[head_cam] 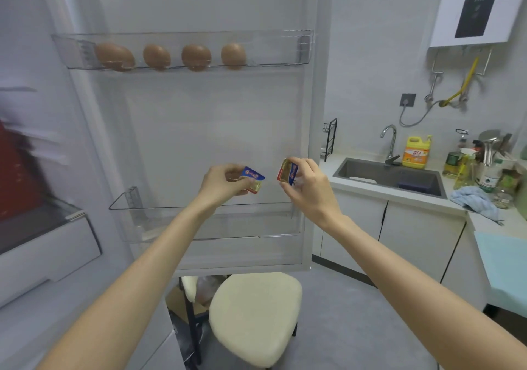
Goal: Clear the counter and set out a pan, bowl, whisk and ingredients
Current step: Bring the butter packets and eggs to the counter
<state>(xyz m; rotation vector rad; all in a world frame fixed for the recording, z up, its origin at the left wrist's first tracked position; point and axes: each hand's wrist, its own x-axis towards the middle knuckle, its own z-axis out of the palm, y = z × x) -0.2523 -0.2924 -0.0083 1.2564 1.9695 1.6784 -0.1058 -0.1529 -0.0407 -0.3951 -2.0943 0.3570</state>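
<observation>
Foil packet (pixel 253 180), small and wrapped in blue, red and gold with white lettering on its blue face, is pinched between the thumb and curled fingers of the left hand (pixel 225 183). A second packet (pixel 288 172) in the same colours is turned on edge so its gold side shows, gripped by the thumb and fingertips of the right hand (pixel 309 187). The two packets are held close together but apart, in mid-air in front of the open fridge door (pixel 199 130), just above its clear lower bin (pixel 171 221). Higher on the door, a transparent door shelf (pixel 271 32) carries a row of brown eggs (pixel 196 57). A cream-cushioned stool (pixel 256 318) stands below the door. To the right, a grey sink (pixel 370 170) is set in the counter, with a yellow detergent bottle (pixel 415 153) behind it and a crumpled blue cloth (pixel 474 198) near its corner.
</observation>
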